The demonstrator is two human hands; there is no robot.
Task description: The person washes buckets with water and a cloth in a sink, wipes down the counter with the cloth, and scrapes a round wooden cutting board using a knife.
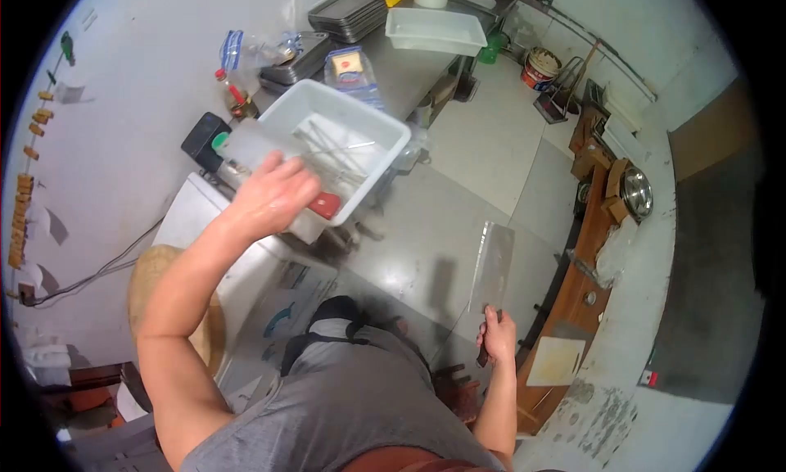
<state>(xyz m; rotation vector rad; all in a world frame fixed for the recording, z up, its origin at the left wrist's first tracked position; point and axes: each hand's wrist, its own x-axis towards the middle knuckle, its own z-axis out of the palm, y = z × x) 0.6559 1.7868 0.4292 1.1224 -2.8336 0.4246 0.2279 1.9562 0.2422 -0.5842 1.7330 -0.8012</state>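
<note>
My right hand [496, 338] is closed round the dark handle of a wide-bladed cleaver [493, 263], its blade pointing up and away from me over the floor. My left hand [277, 195] reaches over the near side of a white plastic tub [383, 171]. Its fingers are bent, and whatever they grip, if anything, is hidden. A red object [326, 205] shows beside these fingers at the tub's near edge. Thin metal rods [332, 149] lie inside the tub. A translucent container [250, 144] stands just beyond my left hand.
Stacked metal trays [348, 12], a bagged package [350, 67] and an empty-looking white bin [435, 31] are on the metal counter. A bottle [236, 98] stands by the wall. A round wooden board [155, 280] is at the left; a wooden cabinet [565, 320] lies right.
</note>
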